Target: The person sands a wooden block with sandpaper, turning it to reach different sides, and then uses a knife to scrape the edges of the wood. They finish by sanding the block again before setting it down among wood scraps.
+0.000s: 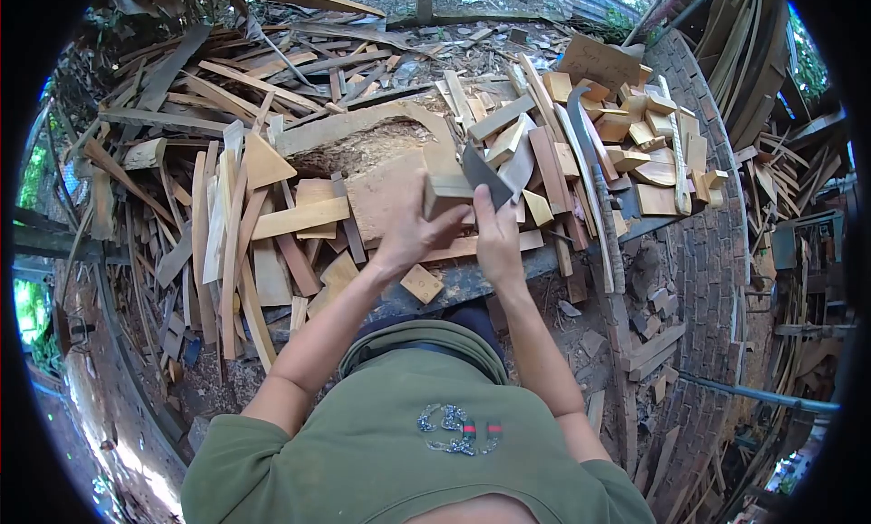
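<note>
In the middle of the head view, my left hand [413, 229] is closed on a pale wooden block [446, 194], gripping it from its left side. My right hand [498, 238] pinches a dark grey sheet [484, 175] that looks like sandpaper, its thumb and fingers at the lower edge. The sheet stands tilted just right of the block. Both hands are over a thick wooden slab [372, 193] with a rough, hollowed back part [363, 143]. A small wooden block with holes [422, 284] lies near the table's front edge.
Stacked small blocks [649, 152] and a cardboard piece with writing [599, 61] are at the right of the table [544, 284]. A long curved dark strip [590, 161] leans beside them. Loose boards [227, 243] crowd the left. A brick wall [703, 279] runs along the right.
</note>
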{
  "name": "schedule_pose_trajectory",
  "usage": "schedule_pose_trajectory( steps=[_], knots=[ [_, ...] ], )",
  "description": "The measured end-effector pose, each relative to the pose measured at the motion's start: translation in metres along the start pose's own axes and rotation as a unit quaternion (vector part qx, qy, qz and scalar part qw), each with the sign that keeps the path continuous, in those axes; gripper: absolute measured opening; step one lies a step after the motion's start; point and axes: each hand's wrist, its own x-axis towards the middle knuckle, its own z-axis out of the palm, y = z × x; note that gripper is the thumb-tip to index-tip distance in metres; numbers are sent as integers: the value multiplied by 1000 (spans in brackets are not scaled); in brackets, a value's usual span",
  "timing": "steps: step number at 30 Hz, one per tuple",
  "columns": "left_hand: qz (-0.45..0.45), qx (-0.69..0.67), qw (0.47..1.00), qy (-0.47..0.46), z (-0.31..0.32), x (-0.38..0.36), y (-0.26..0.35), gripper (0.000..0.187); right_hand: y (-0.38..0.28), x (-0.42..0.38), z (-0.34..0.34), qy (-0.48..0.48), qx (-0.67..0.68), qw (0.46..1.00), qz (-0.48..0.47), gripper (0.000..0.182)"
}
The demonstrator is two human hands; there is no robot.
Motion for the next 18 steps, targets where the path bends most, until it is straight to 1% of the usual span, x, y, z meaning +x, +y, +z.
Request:
schedule_pose_trajectory(
  steps=[1, 2, 4, 5, 6, 8, 9, 10, 12, 13, 14, 16, 17, 18],
  knots=[
    [24, 57, 998, 6, -11, 11, -17, 56, -7, -6, 2, 9, -39, 998, -54, 52],
    [25, 56, 998, 10, -12, 9, -23, 56, -7, -4, 1, 5, -40, 998, -55, 52],
    [57, 126, 990, 34, -10, 3, -21, 55, -4, 0, -3, -44, 8, 999, 24, 51],
    [89, 129, 987, 21, -5, 1, -24, 54, -4, 5, -6, -62, 9, 994, 94, 50],
    [86, 130, 988, 20, -6, -1, -22, 54, 2, 2, -5, -61, 10, 993, 97, 50],
    [64, 135, 989, 0, -8, 4, -14, 54, 15, 4, -1, -28, -28, 999, 25, 50],
    [23, 120, 993, 8, -11, 7, -14, 54, 12, 0, -1, -33, -37, 999, -10, 51],
    [23, 119, 993, 13, -11, 6, -17, 54, 10, -3, -1, -38, -37, 999, -11, 51],
    [82, 174, 980, 54, -13, 8, -21, 53, 6, -3, 0, -21, -21, 1000, -2, 51],
    [34, 128, 991, 6, -12, 9, -21, 53, 1, 3, -3, -45, -1, 998, 36, 52],
    [31, 128, 991, 3, -8, 5, -23, 53, 8, 11, -6, -38, -25, 998, 50, 52],
    [79, 126, 988, -31, 0, 3, -24, 53, 5, 22, -13, -76, 104, 980, 154, 46],
    [75, 110, 990, -39, -1, 4, -21, 52, 7, 25, -15, -77, 103, 981, 148, 46],
    [81, 110, 990, -36, 1, 6, -19, 52, 9, 25, -15, -64, 181, 967, 167, 43]
  ],
)
